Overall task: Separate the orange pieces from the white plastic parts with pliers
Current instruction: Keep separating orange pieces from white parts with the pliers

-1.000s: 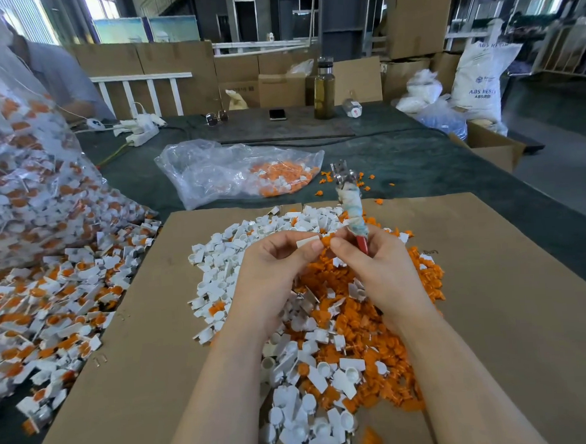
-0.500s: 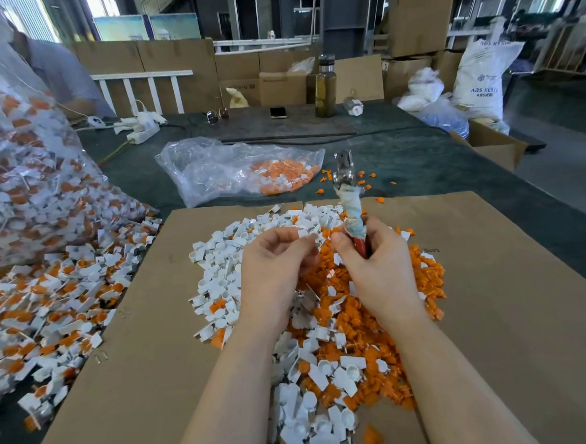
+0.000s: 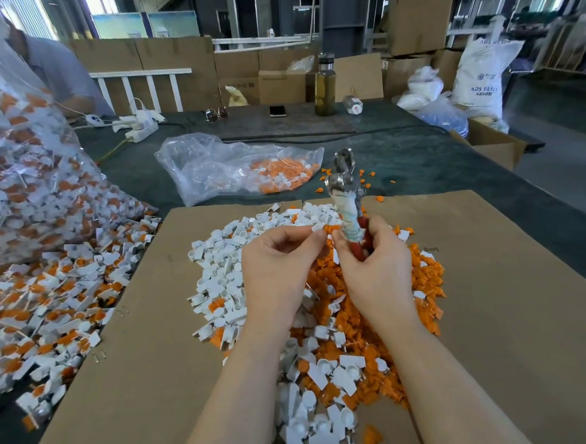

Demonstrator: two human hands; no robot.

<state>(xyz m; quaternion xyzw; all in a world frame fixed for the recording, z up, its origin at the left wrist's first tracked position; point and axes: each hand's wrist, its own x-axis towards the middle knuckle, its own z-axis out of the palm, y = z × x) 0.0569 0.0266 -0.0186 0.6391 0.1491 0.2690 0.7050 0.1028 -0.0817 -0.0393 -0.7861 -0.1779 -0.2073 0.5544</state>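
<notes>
My right hand (image 3: 373,261) grips the pliers (image 3: 346,198) by their red, cloth-wrapped handles, with the metal jaws pointing up and away. My left hand (image 3: 280,257) pinches a small white plastic part with an orange piece (image 3: 323,227) at its fingertips, right beside my right thumb. Both hands hover over a mixed heap on the cardboard sheet (image 3: 496,312). White parts (image 3: 225,260) lie mostly on the heap's left side. Loose orange pieces (image 3: 422,275) lie mostly on its right.
A big clear bag (image 3: 25,186) of unsorted white-and-orange parts stands at the left, spilling a pile (image 3: 49,305) onto the table. A smaller bag (image 3: 240,166) with orange pieces lies beyond the cardboard. A bottle, phone, glasses and power strip sit far back; a person sits at far left.
Both hands have shifted slightly away from me over the heap. My left fingers now pinch a white and orange part close to my right thumb. The pliers stay upright.
</notes>
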